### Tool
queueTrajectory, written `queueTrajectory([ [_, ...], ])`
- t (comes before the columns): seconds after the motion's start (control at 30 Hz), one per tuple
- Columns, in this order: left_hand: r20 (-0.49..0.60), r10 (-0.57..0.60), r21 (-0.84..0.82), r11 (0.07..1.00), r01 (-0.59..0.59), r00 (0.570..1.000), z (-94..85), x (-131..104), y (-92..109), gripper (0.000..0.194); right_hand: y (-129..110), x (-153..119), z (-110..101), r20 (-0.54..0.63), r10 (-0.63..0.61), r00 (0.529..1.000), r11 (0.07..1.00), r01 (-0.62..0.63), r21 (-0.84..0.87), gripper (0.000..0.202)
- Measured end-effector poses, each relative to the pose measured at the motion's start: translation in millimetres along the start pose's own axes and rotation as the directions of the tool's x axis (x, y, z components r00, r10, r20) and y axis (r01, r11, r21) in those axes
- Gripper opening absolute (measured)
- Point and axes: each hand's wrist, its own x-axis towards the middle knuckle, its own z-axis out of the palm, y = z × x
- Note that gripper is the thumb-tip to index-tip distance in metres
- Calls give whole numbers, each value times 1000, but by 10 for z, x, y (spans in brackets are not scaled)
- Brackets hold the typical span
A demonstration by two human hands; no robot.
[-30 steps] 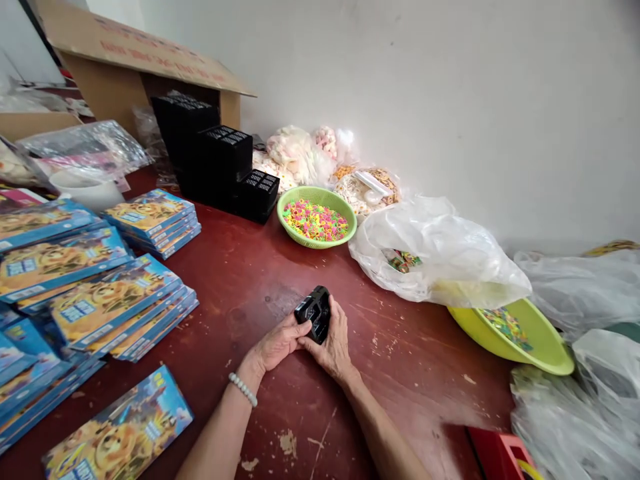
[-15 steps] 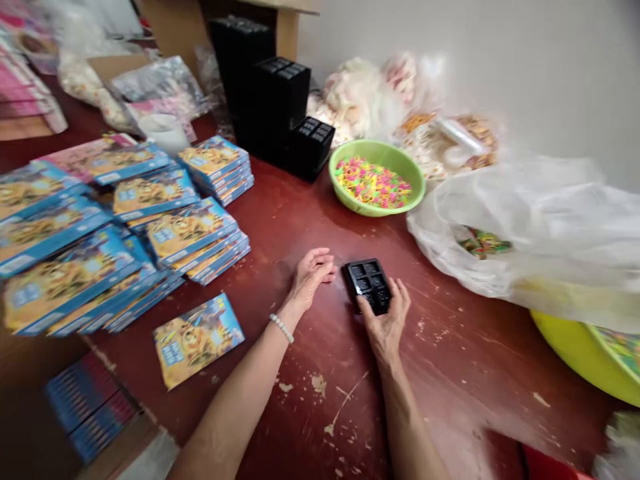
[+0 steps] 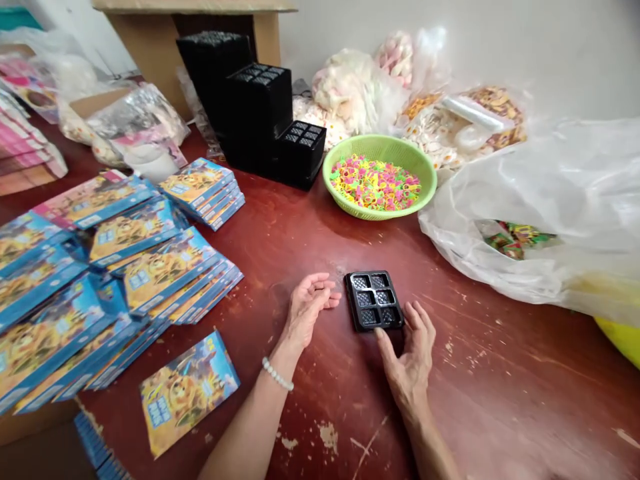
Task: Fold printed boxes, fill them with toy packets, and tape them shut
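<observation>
A black plastic tray (image 3: 373, 298) with six square compartments lies on the dark red table (image 3: 300, 247); its compartments show a patterned bottom. My right hand (image 3: 411, 357) is at its near right corner, thumb by the front edge and fingers along the right side, spread and not closed round it. Left of the tray hovers my left hand (image 3: 311, 310), fingers loosely curled and apart, holding nothing. A beaded bracelet (image 3: 278, 375) circles that wrist. One flat printed box (image 3: 189, 393) lies alone to the left of my left forearm.
Behind the tray stands a green basket (image 3: 430, 190) of small colourful pieces. Tall stacks of black trays (image 3: 260, 100) rise at the back. Piles of blue-yellow boxes (image 3: 165, 267) fill the left. A large clear plastic bag (image 3: 590, 200) covers the right, near a yellow basin (image 3: 623, 340).
The view has shifted, bringing the table's contents closer. My right hand has loosened from the tray's sides and drawn back toward its near corner. My left hand stays beside it.
</observation>
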Motion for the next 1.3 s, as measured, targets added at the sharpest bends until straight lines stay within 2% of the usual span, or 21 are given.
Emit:
queueTrajectory([
  [0.2, -132, -17, 156, 987, 38, 991, 35, -23, -8, 58, -60, -22, -17, 31, 22, 999, 1000, -21, -23, 45],
  [0.47, -217, 36, 361, 931, 46, 975, -91, -71, -158, 45, -22, -7, -7, 34, 51, 998, 998, -52, 23, 44],
  [0.57, -237, 65, 415, 909, 41, 969, -41, -84, -163, 44, -42, 9, -38, 40, 74, 996, 995, -77, 62, 42],
  [0.67, -265, 78, 441, 896, 49, 961, 89, -76, -99, 42, -3, 113, -53, 31, 145, 989, 988, -146, 43, 34],
  [0.77, -271, 48, 465, 881, 87, 962, 220, -56, -6, 44, 194, 473, 39, 8, 149, 989, 988, -148, -43, 26],
  [0.83, -277, 17, 473, 873, 121, 961, 280, -38, 53, 48, 412, 900, 190, 12, 105, 994, 984, -103, -147, 26],
  [0.9, -296, -19, 479, 862, 166, 955, 315, -22, 103, 52, 635, 1432, 409, 65, 93, 994, 972, -76, -222, 31],
  [0.97, -313, -65, 488, 845, 219, 948, 323, -11, 144, 57, 797, 1973, 673, 118, 131, 984, 951, -91, -297, 37],
  [1.07, -308, -146, 504, 813, 291, 940, 289, 20, 173, 57, 905, 2579, 1048, 157, 197, 968, 920, -127, -371, 45],
  [1.17, -300, -229, 544, 757, 363, 926, 211, 104, 170, 53, 982, 2828, 1295, 171, 191, 966, 947, -136, -293, 38],
  [1.3, -251, -346, 651, 631, 422, 904, 162, 256, 295, 41, 1127, 2848, 1419, 118, 198, 973, 973, -181, -143, 38],
])
